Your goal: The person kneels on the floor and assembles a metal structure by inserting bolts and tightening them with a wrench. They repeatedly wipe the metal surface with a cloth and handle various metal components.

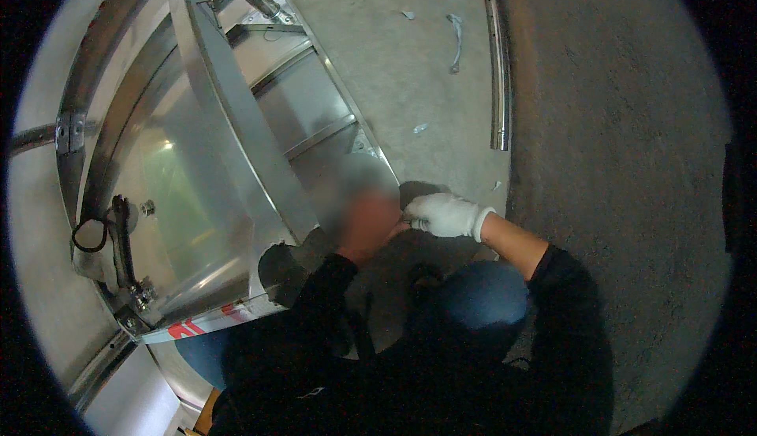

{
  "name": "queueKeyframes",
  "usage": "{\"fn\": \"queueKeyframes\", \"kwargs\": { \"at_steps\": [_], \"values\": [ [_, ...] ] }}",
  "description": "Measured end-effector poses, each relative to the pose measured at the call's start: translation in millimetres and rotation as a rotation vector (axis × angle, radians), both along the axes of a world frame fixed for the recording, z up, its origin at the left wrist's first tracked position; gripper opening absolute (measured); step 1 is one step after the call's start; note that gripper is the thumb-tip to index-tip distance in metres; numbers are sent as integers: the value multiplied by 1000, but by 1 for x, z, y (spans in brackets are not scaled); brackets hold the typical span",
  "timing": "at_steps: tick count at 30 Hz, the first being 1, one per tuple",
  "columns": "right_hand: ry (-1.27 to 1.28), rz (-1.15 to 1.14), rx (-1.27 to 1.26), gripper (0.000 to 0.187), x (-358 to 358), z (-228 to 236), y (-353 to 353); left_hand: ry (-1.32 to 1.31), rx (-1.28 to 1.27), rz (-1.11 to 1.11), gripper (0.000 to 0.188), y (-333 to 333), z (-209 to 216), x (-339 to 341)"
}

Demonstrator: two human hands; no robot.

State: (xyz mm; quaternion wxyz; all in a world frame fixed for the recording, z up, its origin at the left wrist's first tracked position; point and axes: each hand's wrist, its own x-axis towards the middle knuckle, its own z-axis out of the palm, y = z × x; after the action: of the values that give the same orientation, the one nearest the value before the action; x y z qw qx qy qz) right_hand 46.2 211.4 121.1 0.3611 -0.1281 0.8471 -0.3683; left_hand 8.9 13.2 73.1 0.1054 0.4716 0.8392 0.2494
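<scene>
From the head camera, both hands meet at the lower corner of the curved metal frame (236,128). The white-gloved right hand (445,215) pinches something tiny, seemingly a fastener; seating it would call for steady fingers. The left hand (367,223) is blurred, its grip unreadable, and the pinched piece stays hidden.

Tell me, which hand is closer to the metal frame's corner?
Probably the left hand, though it is blurred: it lies right beside the frame corner. The gloved right hand meets it from the concrete floor side, slightly farther off.
</scene>
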Motion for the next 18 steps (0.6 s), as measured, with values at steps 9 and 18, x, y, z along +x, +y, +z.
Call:
{"fn": "queueKeyframes", "kwargs": {
  "at_steps": [9, 18],
  "values": [
    [-74, -520, -73, 34, -24, -5, -18, 237, 38, 250, 23, -10, -42, -8],
    [-57, -554, -106, 41, -20, -19, -29, 915, -8, 377, 23, -16, -64, -10]
  ]
}}
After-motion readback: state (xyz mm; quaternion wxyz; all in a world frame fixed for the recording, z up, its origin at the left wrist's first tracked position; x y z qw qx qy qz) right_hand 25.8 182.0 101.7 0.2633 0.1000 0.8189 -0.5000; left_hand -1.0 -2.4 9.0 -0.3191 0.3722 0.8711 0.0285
